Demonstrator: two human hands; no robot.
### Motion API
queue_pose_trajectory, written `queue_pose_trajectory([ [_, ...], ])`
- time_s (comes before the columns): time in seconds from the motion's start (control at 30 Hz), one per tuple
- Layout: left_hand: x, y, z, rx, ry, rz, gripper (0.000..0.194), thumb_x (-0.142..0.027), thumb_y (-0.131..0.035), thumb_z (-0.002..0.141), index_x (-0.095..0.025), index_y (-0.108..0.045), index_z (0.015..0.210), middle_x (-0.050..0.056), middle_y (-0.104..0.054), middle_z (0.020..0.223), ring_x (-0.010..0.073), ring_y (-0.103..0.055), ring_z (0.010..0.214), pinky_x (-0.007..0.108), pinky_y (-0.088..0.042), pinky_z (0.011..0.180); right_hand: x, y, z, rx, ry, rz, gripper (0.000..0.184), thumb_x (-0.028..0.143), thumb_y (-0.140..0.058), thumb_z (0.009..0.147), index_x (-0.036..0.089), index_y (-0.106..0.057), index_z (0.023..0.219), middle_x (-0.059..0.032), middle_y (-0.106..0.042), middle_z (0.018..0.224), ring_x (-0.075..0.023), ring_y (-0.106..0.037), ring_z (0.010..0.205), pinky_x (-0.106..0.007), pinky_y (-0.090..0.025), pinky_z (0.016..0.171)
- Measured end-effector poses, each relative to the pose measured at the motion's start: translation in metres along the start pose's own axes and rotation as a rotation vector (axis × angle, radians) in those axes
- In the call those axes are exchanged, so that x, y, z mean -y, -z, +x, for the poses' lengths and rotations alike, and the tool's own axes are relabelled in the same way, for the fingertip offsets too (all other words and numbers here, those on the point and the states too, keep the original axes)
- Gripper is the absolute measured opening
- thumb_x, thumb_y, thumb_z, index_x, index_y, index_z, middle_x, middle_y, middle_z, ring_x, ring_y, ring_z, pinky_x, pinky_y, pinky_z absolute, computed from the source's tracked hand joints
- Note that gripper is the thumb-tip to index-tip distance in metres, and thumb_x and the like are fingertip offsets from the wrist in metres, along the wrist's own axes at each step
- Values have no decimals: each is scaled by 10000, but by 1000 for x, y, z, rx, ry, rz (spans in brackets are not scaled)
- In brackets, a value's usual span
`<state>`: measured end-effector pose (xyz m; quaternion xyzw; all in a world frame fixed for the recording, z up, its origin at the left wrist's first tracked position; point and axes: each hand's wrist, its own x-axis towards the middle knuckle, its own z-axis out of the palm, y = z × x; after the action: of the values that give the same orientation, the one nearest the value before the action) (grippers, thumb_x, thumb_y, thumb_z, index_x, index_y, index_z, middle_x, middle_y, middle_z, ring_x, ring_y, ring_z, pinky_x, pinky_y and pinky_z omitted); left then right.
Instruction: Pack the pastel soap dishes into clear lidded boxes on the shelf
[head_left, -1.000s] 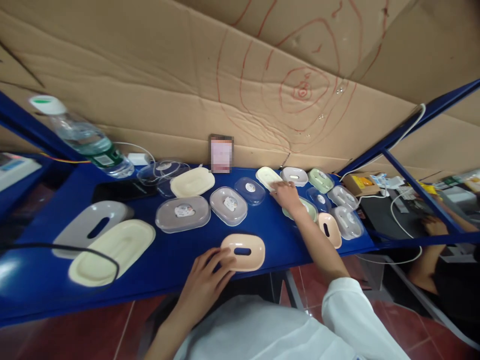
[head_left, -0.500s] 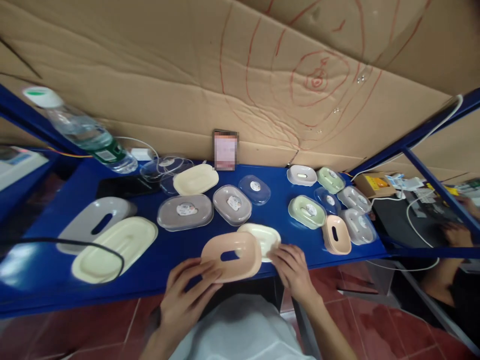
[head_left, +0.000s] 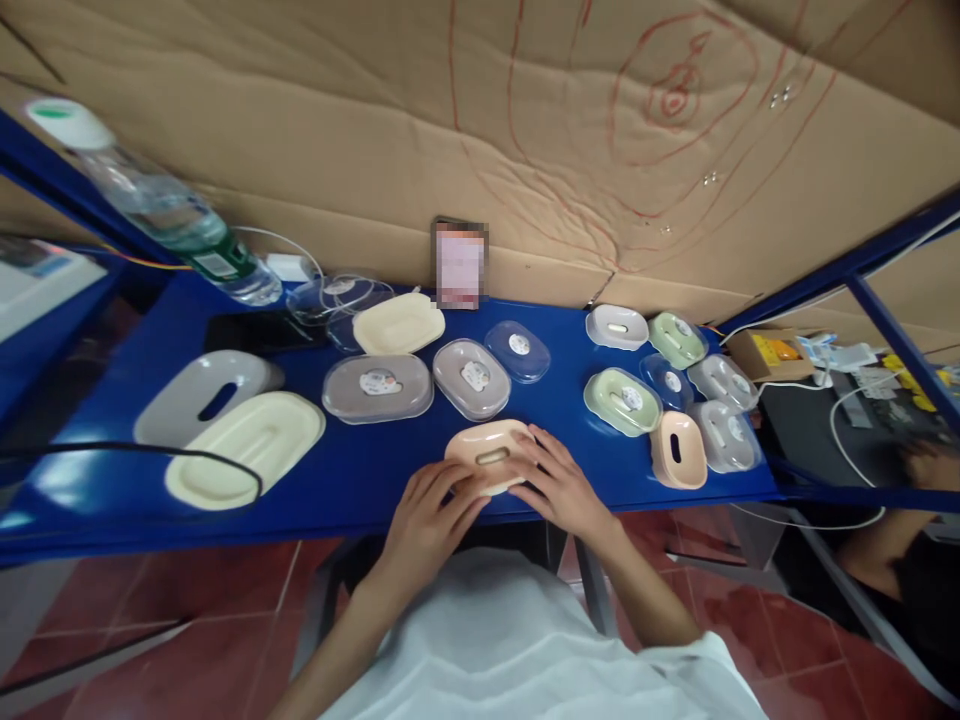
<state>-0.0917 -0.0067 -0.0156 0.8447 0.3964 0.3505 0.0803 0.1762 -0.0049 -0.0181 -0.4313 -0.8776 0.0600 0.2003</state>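
Note:
Both hands are on a peach soap dish [head_left: 491, 440] at the table's front edge. It is oval with a long slot in its floor, through which a pale surface shows. A cream rim peeks out under it, so it appears set into the cream tray, mostly hidden. My left hand [head_left: 436, 510] grips the near left side, fingers curled at the edge. My right hand [head_left: 564, 482] holds the right end, fingers reaching over the rim. Just beyond lie two greyish dishes with clear lids and labels, one wide [head_left: 379, 388] and one turned at an angle [head_left: 472, 378].
Cream trays [head_left: 247, 450] and a large grey dish [head_left: 187, 400] lie left, under a black cable [head_left: 150, 450]. A water bottle [head_left: 180, 225] leans behind. Right are green dishes [head_left: 622, 400], another peach dish [head_left: 679, 450] and lidded grey ones. A co-worker's arm [head_left: 881, 550] shows far right.
The peach dish has moved right onto the cream tray, covering nearly all of it. My left hand followed it, and my right hand shifted from the tray to the dish. The camera view has tilted down.

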Motion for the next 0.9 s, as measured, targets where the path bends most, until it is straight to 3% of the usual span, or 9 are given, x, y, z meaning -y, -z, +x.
queue_pose_trajectory([
  [0.1, 1, -6, -1, 99, -36, 33, 260, -194, -687, 1021, -196, -698, 1280, 108, -747, 1223, 274, -682, 1201, 440, -536, 1035, -5, -3, -1, 6, 9, -46, 383, 318, -634, 1074, 230, -673, 1444, -93, -614, 1580, -288, -406, 1605, -520, -434, 1292],
  [0.27, 7, -10, -9, 93, -82, 65, 300, -110, -646, 1012, -211, -693, 1290, 102, -750, 1253, 263, -690, 1203, 439, -525, 1061, -18, 11, 2, 71, 61, -28, 456, 379, -584, 1098, 267, -591, 1540, -82, -603, 1594, -270, -475, 1561, -539, -397, 1304],
  [0.37, 12, -4, -13, 28, -22, 48, 299, -133, -684, 994, -226, -698, 1278, 114, -724, 1272, 270, -684, 1226, 447, -551, 1058, -41, 18, 31, -64, -93, -56, 451, 352, -483, 1132, 264, -565, 1566, -99, -608, 1583, -263, -498, 1539, -510, -434, 1269],
  [0.43, 16, 2, -16, -34, 41, 30, 292, -141, -713, 972, -242, -712, 1246, 131, -680, 1336, 299, -653, 1299, 481, -566, 1069, -57, 15, 60, -102, -233, -147, 481, 382, -490, 1126, 234, -552, 1579, -140, -531, 1642, -329, -442, 1572, -553, -426, 1260],
  [0.5, 21, 10, -19, -63, 86, -2, 277, -141, -723, 966, -254, -722, 1218, 126, -661, 1355, 314, -616, 1360, 513, -571, 1093, -69, 8, 87, -41, -316, -228, 574, 477, -574, 1083, 198, -542, 1584, -192, -480, 1663, -420, -416, 1570, -629, -400, 1253],
  [0.6, 26, 18, -23, -26, 104, -62, 250, -147, -715, 982, -265, -721, 1202, 90, -692, 1269, 293, -599, 1373, 497, -583, 1110, -78, 1, 109, 23, -427, -231, 661, 571, -650, 1022, 154, -578, 1530, -243, -601, 1481, -454, -593, 1378, -672, -467, 1168],
  [0.7, 29, 20, -23, 5, 115, -89, 238, -192, -713, 998, -272, -709, 1222, 86, -685, 1289, 282, -615, 1362, 469, -601, 1107, -78, 10, 98, -65, -521, -59, 665, 587, -623, 1029, 171, -548, 1542, -207, -634, 1334, -373, -706, 1156, -596, -588, 1040],
  [0.77, 31, 18, -20, 18, 134, -106, 308, -233, -702, 1014, -284, -674, 1317, 98, -662, 1359, 274, -641, 1348, 451, -615, 1101, -72, 21, 75, -153, -505, 99, 641, 563, -582, 1055, 226, -494, 1593, -161, -621, 1316, -311, -717, 1130, -533, -615, 1029],
  [0.9, 38, 12, -16, 45, 158, -193, 548, -300, -689, 1029, -332, -512, 1546, 129, -548, 1538, 269, -660, 1354, 429, -635, 1087, -41, 29, 26, -132, -232, 160, 595, 463, -622, 1048, 315, -492, 1610, -131, -582, 1399, -316, -615, 1383, -528, -554, 1150],
])
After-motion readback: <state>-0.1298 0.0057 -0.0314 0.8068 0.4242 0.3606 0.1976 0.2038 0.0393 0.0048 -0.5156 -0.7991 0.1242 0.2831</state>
